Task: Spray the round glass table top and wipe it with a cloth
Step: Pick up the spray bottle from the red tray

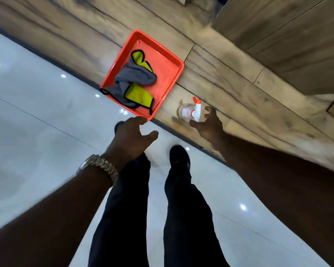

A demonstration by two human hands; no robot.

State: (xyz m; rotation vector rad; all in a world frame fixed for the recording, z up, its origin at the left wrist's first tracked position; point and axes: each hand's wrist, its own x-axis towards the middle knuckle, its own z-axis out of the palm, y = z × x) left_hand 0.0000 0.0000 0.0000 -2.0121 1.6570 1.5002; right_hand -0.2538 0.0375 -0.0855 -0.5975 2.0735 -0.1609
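Note:
A grey and yellow-green cloth [135,81] lies crumpled in an orange-red tray [170,74] on a low wooden ledge. To the tray's right stands a clear spray bottle [187,110] with a white and red trigger head. My right hand [208,124] hovers just beside the bottle with fingers spread; contact is not visible. My left hand [131,135], with a metal watch at the wrist, is spread near the tray's near corner and holds nothing. The round glass table top is not in view.
The wooden ledge [239,89] runs diagonally across the view, with a wooden cabinet [297,35] at the upper right. Below it is a glossy white tiled floor [37,122], where my legs in dark trousers and black shoes [179,157] stand.

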